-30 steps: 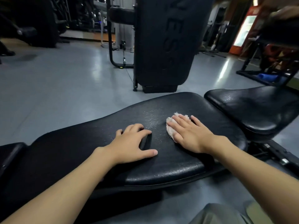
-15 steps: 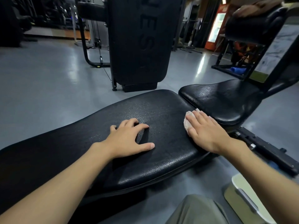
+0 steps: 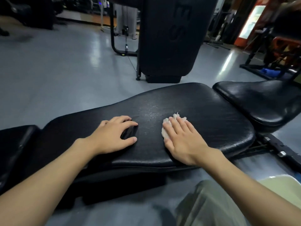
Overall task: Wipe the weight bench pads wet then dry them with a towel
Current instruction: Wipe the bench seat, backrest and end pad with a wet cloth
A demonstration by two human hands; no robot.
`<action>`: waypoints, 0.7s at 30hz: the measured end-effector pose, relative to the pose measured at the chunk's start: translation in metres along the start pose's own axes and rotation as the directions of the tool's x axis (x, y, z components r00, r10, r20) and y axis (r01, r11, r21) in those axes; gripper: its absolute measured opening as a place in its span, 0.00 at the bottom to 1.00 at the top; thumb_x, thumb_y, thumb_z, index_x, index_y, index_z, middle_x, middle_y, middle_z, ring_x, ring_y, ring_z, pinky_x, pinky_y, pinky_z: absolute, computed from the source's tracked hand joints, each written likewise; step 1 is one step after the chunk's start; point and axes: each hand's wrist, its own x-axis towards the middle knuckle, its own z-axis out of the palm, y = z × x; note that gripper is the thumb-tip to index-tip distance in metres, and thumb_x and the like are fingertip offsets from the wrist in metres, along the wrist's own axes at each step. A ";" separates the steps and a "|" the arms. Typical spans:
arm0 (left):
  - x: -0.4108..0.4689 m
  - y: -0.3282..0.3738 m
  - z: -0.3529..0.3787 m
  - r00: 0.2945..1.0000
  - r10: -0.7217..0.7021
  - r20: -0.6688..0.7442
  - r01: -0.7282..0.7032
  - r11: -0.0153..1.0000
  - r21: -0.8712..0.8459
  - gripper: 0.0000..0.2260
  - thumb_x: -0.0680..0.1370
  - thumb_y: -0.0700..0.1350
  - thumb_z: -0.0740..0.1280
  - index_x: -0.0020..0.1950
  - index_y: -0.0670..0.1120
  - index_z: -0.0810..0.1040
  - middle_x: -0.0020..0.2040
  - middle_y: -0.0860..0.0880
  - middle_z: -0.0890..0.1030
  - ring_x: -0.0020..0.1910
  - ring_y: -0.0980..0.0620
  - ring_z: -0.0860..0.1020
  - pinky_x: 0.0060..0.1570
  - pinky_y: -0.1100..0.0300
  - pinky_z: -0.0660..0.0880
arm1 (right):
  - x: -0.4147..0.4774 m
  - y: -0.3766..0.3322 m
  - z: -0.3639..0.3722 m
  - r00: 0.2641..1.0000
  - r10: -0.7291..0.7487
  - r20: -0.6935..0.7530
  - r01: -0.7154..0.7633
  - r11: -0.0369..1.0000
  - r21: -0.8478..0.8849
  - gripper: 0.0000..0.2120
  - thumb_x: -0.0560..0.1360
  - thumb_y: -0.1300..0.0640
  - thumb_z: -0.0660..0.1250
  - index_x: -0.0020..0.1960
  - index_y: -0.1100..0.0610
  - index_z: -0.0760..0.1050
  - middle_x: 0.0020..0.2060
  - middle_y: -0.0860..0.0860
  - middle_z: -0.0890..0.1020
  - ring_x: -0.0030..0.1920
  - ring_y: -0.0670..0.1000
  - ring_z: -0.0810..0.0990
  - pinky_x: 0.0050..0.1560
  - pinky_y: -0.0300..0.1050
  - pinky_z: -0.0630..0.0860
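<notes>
A long black bench pad (image 3: pixel 203 111) runs across the view, with a shiny wet streak near its middle. A second black seat pad (image 3: pixel 260 101) adjoins it at the right. My right hand (image 3: pixel 184 141) lies flat on a small white cloth (image 3: pixel 165 129), pressing it onto the long pad; only the cloth's far and left edges show. My left hand (image 3: pixel 114 136) rests on the pad to the left of the cloth, fingers spread, holding nothing.
A tall black machine housing (image 3: pixel 169 38) stands on the grey floor behind the bench. A metal frame (image 3: pixel 276 149) juts out under the seat pad. A pale bucket (image 3: pixel 286 186) sits low right beside my knee (image 3: pixel 208 204). More gym equipment lines the right side.
My right hand has slid the cloth back left from the pad's right end toward its middle. The left hand has stayed planted. The view has swung back to the left.
</notes>
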 end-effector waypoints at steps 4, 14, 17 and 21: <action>-0.043 -0.041 -0.005 0.994 -0.107 -0.004 0.107 0.994 -0.012 0.32 0.70 0.71 0.53 0.73 0.65 0.65 0.75 0.60 0.62 0.75 0.58 0.58 0.72 0.46 0.57 | 0.021 -0.066 0.007 0.987 -0.160 -0.006 0.160 0.987 0.033 0.38 0.75 0.40 0.34 0.80 0.56 0.52 0.79 0.57 0.56 0.80 0.59 0.46 0.78 0.56 0.45; -0.146 -0.131 -0.011 0.938 -0.334 -0.090 0.323 0.939 -0.118 0.22 0.79 0.38 0.60 0.69 0.57 0.72 0.71 0.58 0.68 0.70 0.55 0.66 0.70 0.53 0.64 | 0.056 -0.214 0.022 0.892 -0.449 0.061 0.445 0.893 0.069 0.45 0.71 0.31 0.29 0.81 0.53 0.47 0.81 0.55 0.47 0.80 0.56 0.37 0.78 0.56 0.38; -0.162 -0.143 -0.007 0.921 -0.377 -0.093 0.349 0.909 -0.228 0.24 0.78 0.34 0.56 0.69 0.55 0.73 0.72 0.58 0.69 0.71 0.57 0.66 0.71 0.56 0.64 | 0.058 -0.244 0.024 0.867 -0.492 0.072 0.488 0.870 0.070 0.45 0.70 0.33 0.28 0.81 0.53 0.48 0.81 0.56 0.48 0.80 0.57 0.38 0.78 0.56 0.38; -0.168 -0.147 -0.007 0.867 -0.489 -0.094 0.422 0.821 -0.384 0.11 0.83 0.49 0.54 0.64 0.58 0.68 0.67 0.57 0.75 0.65 0.55 0.73 0.66 0.48 0.70 | 0.059 -0.280 0.026 0.842 -0.535 0.064 0.530 0.844 0.081 0.44 0.70 0.37 0.26 0.81 0.55 0.48 0.81 0.56 0.49 0.80 0.57 0.40 0.78 0.57 0.38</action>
